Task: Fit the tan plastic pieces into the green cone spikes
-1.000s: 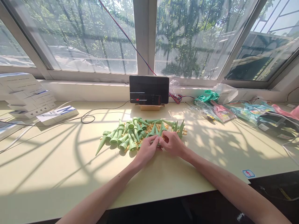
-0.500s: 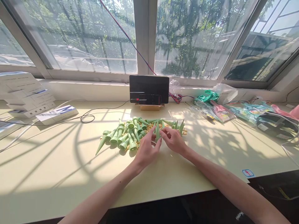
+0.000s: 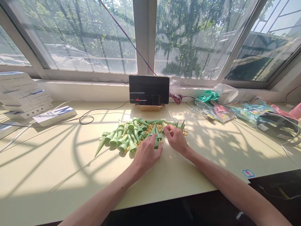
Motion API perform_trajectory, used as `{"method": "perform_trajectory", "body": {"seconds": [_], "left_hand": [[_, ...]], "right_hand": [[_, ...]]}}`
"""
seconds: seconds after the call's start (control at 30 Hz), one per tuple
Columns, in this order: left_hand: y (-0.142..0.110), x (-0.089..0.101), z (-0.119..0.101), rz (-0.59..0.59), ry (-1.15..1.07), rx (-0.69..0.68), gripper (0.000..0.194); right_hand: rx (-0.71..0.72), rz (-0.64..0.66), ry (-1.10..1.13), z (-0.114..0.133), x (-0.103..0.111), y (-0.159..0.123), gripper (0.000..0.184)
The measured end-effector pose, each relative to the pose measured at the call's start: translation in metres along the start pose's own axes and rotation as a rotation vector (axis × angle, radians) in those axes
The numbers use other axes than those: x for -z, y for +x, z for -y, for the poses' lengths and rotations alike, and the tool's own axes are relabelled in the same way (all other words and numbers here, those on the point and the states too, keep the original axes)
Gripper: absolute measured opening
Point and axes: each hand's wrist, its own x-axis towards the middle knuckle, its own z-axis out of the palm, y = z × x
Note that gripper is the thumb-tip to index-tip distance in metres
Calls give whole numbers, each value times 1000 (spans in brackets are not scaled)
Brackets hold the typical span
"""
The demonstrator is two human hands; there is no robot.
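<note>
My left hand (image 3: pixel 148 153) is closed at the front of a pile of green plastic cone-shaped spikes (image 3: pixel 131 147). Between its thumb and index finger is a green spike (image 3: pixel 156 144), partly hidden by the fingers. My right hand (image 3: pixel 176 137) reaches to the pile's right side with its fingers curled in. What it pinches, if anything, is hidden. Small tan pegs (image 3: pixel 151 128) lie among the spikes, close to the right fingertips. A few more green spikes (image 3: pixel 182 125) show behind the right hand.
A black tablet (image 3: pixel 149 84) stands behind the pile, with a phone (image 3: pixel 150 100) leaning before it. White boxes (image 3: pixel 21 94) are stacked at the left, beside a dark cable (image 3: pixel 87 119). Plastic bags (image 3: pixel 209 97) and a black strapped item (image 3: pixel 277 124) lie at the right.
My right hand has drawn away from the spike that both hands were around and is now over the pegs to the right. The left hand stays around the spike, slightly lower.
</note>
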Motion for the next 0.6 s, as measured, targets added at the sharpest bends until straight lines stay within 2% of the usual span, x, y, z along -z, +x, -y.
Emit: {"method": "perform_trajectory", "body": {"seconds": [0.17,0.3,0.6], "left_hand": [[-2,0,-1,77,26,-29,10],[-4,-1,0,112,2,-47,11],[-5,-4,4,83,11,-90,17]], "right_hand": [[-13,18,-8,0,0,0,35],[-14,24,-8,-1,-1,1,35],[2,41,-11,-2,-2,0,35]]}}
